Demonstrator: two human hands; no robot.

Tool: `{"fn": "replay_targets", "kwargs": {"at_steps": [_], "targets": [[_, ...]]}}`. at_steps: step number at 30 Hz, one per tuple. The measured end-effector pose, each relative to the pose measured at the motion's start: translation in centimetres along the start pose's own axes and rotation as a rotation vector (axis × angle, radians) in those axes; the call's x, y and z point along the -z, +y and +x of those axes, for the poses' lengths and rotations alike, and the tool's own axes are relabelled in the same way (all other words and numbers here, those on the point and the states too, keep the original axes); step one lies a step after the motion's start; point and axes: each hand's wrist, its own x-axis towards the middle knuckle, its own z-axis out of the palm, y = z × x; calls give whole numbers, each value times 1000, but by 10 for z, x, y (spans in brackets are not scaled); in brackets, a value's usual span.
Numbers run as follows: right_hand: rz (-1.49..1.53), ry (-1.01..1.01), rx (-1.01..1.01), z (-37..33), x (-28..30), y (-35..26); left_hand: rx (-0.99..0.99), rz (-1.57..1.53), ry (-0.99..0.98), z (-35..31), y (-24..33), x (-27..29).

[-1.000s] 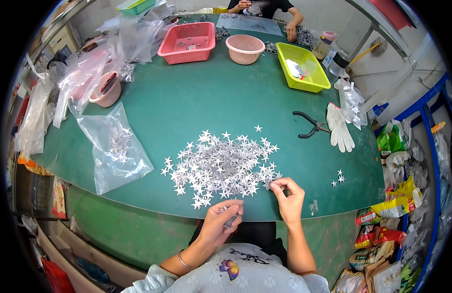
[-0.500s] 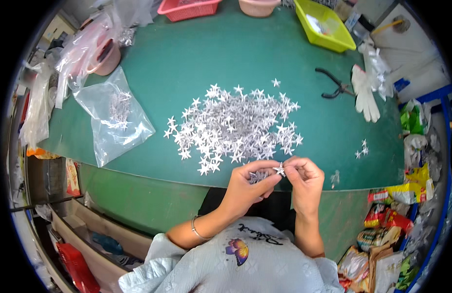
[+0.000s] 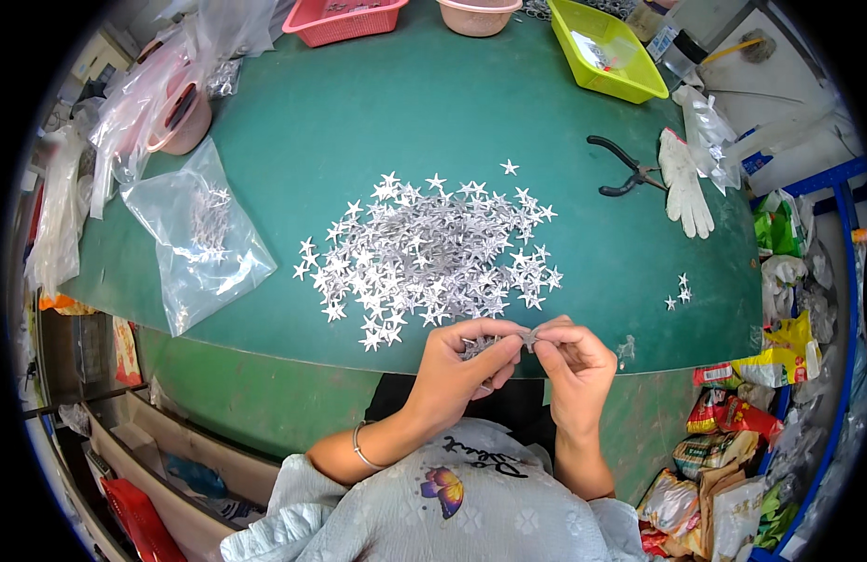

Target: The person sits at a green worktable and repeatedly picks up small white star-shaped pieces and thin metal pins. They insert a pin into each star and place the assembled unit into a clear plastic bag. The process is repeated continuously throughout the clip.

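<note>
Left hand: it is at the near edge of the worktop. Its fingers are curled around a bunch of small stars, and its thumb and finger tips pinch one more star.
Right hand: it is just beside the left hand. Its thumb and finger are closed on the same pinched star.
Pinched star: it is grey and sits between the tips of both hands. Fingers hide some of it.
Big pile: lots of silver stars lie in a heap on the green worktop, just past the hands.
Lone star: it lies by itself, past the far side of the pile.
Three stars: they sit close together, well off to the right.
Clear bag: it lies flat left of the pile, with more stars in it.
Pliers: they have black handles and lie just beside a white glove.
Far side: a red-pink basket, a pale pink bowl and a yellow-green tray.
</note>
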Motion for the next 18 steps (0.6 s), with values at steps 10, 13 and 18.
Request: {"fn": "replay_targets", "kwargs": {"at_steps": [10, 13, 18], "targets": [[-46, 20, 51, -8, -1, -9, -154, 141, -23, -10, -2, 0], [-131, 31, 99, -10, -1, -10, -213, 224, -36, -13, -2, -1], [-143, 25, 113, -13, -4, -13, -282, 307, -33, -14, -3, -3]]}}
